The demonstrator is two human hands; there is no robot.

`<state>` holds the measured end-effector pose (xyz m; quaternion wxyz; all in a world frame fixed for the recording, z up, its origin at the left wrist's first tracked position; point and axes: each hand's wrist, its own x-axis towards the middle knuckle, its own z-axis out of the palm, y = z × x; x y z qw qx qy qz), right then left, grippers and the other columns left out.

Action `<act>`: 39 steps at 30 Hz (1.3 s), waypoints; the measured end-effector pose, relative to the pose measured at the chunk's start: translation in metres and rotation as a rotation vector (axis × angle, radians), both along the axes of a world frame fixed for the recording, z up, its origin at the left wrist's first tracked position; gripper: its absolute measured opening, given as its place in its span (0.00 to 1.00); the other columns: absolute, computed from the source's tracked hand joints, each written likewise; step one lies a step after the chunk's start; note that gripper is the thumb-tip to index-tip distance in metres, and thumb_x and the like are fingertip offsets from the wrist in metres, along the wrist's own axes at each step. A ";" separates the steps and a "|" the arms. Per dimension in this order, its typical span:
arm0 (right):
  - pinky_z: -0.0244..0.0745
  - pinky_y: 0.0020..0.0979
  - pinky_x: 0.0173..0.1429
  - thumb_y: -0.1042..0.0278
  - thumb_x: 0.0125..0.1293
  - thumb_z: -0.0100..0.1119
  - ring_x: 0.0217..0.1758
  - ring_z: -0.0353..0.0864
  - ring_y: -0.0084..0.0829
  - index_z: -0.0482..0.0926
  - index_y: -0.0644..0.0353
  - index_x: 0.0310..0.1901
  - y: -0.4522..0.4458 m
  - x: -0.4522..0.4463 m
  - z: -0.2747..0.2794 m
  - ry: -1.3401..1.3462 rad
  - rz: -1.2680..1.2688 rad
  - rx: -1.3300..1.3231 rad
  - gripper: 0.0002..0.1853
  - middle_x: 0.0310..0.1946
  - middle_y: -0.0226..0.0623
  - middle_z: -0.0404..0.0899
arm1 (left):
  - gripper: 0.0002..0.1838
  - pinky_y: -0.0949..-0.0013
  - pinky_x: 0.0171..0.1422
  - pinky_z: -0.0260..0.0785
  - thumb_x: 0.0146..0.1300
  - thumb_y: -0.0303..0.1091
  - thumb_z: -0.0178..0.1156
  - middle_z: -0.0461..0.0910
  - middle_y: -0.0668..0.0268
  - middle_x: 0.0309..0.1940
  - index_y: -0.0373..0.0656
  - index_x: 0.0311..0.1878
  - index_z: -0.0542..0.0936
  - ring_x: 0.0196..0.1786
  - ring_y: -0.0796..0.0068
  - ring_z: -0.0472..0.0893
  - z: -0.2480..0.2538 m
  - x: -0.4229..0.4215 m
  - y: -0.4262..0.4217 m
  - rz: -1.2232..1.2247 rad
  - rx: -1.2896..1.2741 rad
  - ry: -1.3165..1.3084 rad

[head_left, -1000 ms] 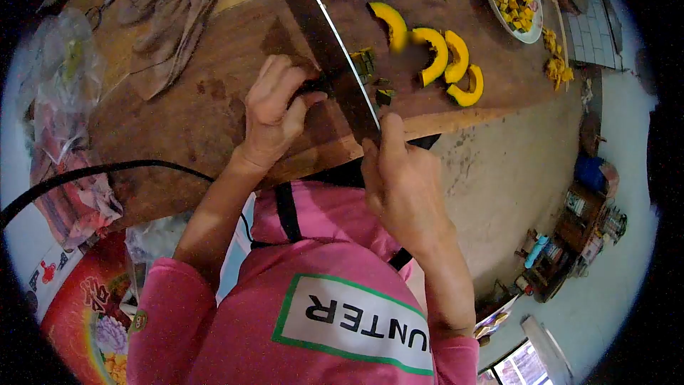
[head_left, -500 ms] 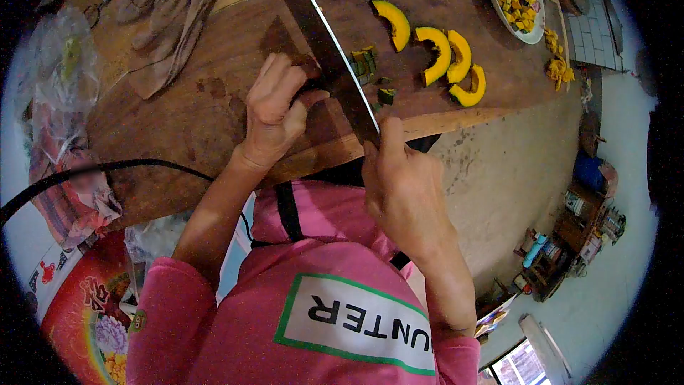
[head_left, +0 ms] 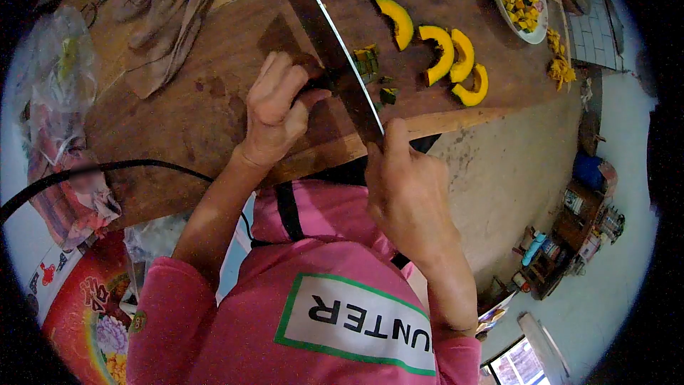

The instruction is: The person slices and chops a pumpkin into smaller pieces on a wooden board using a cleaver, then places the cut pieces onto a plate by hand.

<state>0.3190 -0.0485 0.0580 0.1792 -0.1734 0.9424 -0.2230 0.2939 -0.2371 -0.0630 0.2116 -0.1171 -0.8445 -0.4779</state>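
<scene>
My right hand (head_left: 410, 178) grips a cleaver (head_left: 333, 50); its wide dark blade stands upright on the wooden board (head_left: 235, 100), with the bright spine slanting away from me. To the left of the blade, my left hand (head_left: 276, 103) has its fingers curled in, pressing on a dark-rinded pumpkin slice that fingers and blade mostly hide. Just right of the blade lie small cut pumpkin pieces (head_left: 366, 63), and a loose one (head_left: 388, 95) sits closer to me. Several curved pumpkin slices with yellow flesh, such as one (head_left: 397, 23), rest farther right.
A white plate (head_left: 539, 27) heaped with diced pumpkin stands at the far right, beside stringy pumpkin scraps (head_left: 561, 70). A brown cloth (head_left: 167, 21) lies at the back left, near a clear plastic bag (head_left: 60, 93). A black cable (head_left: 149, 163) crosses the left front.
The cleaver and my right hand have shifted very slightly to the right. My left hand stays almost in place. The slices look unmoved apart from a small shift of the view.
</scene>
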 end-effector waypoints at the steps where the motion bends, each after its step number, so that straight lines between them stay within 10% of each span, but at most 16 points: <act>1: 0.68 0.53 0.28 0.81 0.59 0.58 0.26 0.77 0.58 0.63 0.62 0.45 0.000 0.000 0.000 -0.004 0.000 -0.001 0.16 0.20 0.51 0.75 | 0.17 0.56 0.38 0.65 0.42 0.18 0.70 0.68 0.55 0.29 0.35 0.37 0.78 0.35 0.51 0.71 -0.001 0.000 0.000 -0.002 -0.003 0.001; 33: 0.69 0.54 0.24 0.77 0.63 0.57 0.20 0.77 0.58 0.63 0.68 0.47 -0.015 -0.031 0.019 -0.129 0.074 0.133 0.15 0.17 0.52 0.75 | 0.13 0.54 0.37 0.66 0.41 0.20 0.71 0.70 0.54 0.29 0.35 0.31 0.77 0.34 0.50 0.71 0.000 -0.006 0.005 0.043 -0.135 0.035; 39: 0.78 0.43 0.23 0.74 0.62 0.53 0.22 0.85 0.46 0.69 0.76 0.48 -0.016 -0.034 0.014 -0.076 0.211 0.229 0.15 0.20 0.48 0.82 | 0.13 0.54 0.39 0.68 0.42 0.20 0.70 0.71 0.54 0.31 0.36 0.33 0.79 0.36 0.49 0.73 0.005 -0.005 0.005 0.046 -0.178 -0.045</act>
